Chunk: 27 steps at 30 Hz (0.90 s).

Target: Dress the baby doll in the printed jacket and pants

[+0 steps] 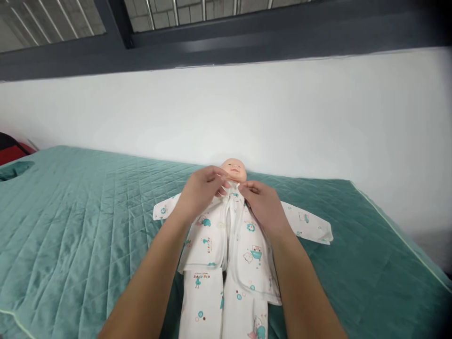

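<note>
I seem to be at the neck part of fixing the shirt [206,238] on the doll [234,170]. The doll lies face up on the green bed cover [92,216], between my arms. My right hand [262,201] pinches the collar. My left hand [202,189] has bent fingers by the neck; I can't tell if they hold cloth. Next, I think, calls for small, soft tugs. The wall [318,117] is close behind the head, but both sides have lots of room.

The white trousers [202,301] run off the bottom edge (the hands [263,205] hide part of the jacket [245,240]).
</note>
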{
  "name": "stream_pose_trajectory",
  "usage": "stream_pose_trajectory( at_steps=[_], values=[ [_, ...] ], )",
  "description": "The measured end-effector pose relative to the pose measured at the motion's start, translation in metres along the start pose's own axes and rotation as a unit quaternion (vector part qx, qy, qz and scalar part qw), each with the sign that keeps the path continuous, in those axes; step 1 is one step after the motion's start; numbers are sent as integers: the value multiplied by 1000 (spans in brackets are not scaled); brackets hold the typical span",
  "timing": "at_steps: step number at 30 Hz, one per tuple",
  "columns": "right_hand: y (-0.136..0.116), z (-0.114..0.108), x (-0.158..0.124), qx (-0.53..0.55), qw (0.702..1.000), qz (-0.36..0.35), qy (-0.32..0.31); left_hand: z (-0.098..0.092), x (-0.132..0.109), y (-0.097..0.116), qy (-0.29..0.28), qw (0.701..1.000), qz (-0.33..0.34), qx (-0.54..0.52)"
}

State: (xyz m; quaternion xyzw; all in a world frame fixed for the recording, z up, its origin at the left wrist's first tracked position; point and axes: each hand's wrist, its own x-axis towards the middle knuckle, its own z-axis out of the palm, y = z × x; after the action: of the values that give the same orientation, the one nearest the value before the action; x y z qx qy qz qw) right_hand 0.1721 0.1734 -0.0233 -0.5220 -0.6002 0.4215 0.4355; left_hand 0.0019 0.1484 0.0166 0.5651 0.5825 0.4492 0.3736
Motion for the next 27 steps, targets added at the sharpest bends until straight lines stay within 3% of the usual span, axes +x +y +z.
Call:
stream_pose_trajectory(
  at_steps=[3, 8, 12, 15, 18, 21, 27],
  values=[
    [-7, 0, -3, -93, 996, 14, -1, -7, 15, -4, 70, 994, -20, 76],
    [-9, 7, -4, -129, 991, 31, 16, 12, 27, -17, -32, 989, 35, 142],
    [-4, 11, 1, -97, 995, 22, 26, 24, 28, -26, -1, 987, 58, 149],
    [1, 12, 4, -20, 1000, 4, 19, 23, 28, -31, 8, 994, 52, 99],
    [5, 13, 6, 51, 998, -23, 29, 22, 27, -34, 19, 999, 26, -22],
    [9, 15, 8, 49, 996, -66, 36, 24, 26, -37, 22, 990, 0, -138],
    [10, 21, 7, 17, 994, -94, 60, 27, 26, -39, 19, 988, 11, -154]
  ],
)
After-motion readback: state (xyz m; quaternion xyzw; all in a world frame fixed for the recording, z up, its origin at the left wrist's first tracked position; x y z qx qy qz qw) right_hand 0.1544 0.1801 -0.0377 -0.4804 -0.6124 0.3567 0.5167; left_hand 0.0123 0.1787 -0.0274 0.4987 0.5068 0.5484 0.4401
